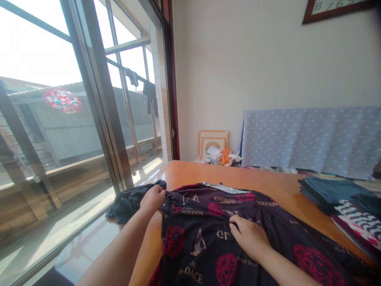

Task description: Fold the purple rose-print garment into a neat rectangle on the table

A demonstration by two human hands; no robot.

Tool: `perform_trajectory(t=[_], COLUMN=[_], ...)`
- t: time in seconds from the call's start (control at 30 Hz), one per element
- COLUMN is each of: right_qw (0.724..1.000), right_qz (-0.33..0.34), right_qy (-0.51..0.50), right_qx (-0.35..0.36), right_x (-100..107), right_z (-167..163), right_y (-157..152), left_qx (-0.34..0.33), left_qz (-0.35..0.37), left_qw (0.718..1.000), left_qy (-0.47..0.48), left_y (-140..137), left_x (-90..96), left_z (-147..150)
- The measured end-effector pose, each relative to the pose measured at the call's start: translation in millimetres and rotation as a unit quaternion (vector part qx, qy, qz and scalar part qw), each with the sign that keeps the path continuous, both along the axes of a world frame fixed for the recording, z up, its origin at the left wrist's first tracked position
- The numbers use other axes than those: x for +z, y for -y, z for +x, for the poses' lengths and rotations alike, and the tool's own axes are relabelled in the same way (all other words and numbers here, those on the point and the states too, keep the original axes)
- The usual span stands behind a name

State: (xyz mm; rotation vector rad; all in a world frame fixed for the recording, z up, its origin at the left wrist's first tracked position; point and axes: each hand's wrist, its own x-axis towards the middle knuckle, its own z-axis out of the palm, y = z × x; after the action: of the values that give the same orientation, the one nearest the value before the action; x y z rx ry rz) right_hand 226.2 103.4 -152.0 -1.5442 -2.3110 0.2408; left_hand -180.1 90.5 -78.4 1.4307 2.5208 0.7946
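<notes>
On a shiny brown table point(184, 169), seen in the head view, a dark shirt point(205, 222) lies spread out. It covers the middle and goes down toward the near side. It has red round shapes and pale letters on it, and its neck points to the far edge.

The left hand point(152, 198) is closed in a pinch and holds the shirt by its left side, near the table's left edge. Right beside that hand, a crumpled dark cloth point(126, 206) sits at the left edge. The right hand point(248, 234) rests on top of the shirt with its fingers bent. I can't tell if it grips the cloth.

Near the right edge there are folded dark clothes point(327, 194), with a striped cloth point(355, 216) just in front of them. Past the far edge hangs a pale spotted cloth point(306, 139). Past the far left corner, an orange bag point(226, 157) is in front of some wooden frames point(202, 139). A big window point(92, 131) is on the left, with a round red sticker point(63, 100) on its glass.
</notes>
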Motion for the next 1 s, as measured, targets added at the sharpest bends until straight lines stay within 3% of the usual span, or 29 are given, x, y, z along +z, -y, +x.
perform_trajectory(t=[0.2,0.37,0.53,0.73,0.9,1.0], right_qw=[1.0,0.998,0.998,0.997,0.995,0.991], right_qz=[-0.012,-0.047,-0.059,-0.051,-0.069,-0.087], right_qy=[0.018,0.028,0.004,-0.013,-0.044,-0.061], right_qx=[0.002,0.012,0.033,0.051,0.065,0.084], right_x=[3.9,15.2,27.6,31.8,33.1,35.4], right_z=[1.1,0.7,-0.7,16.9,33.1,38.1], right_y=[1.8,5.0,23.9,48.1,54.6,53.1], left_qx=[-0.054,-0.051,-0.03,0.06,0.11,0.076], left_qz=[-0.096,-0.088,-0.02,0.048,0.024,-0.048], left_qw=[0.993,0.994,0.998,0.996,0.994,0.992], left_qy=[0.039,0.044,0.047,0.036,-0.015,-0.093], left_y=[47.2,70.1,64.2,56.4,61.2,58.4], left_x=[-10.9,-28.8,-39.2,-24.5,-16.3,-22.0], left_z=[10.9,30.7,48.3,36.8,16.4,11.7])
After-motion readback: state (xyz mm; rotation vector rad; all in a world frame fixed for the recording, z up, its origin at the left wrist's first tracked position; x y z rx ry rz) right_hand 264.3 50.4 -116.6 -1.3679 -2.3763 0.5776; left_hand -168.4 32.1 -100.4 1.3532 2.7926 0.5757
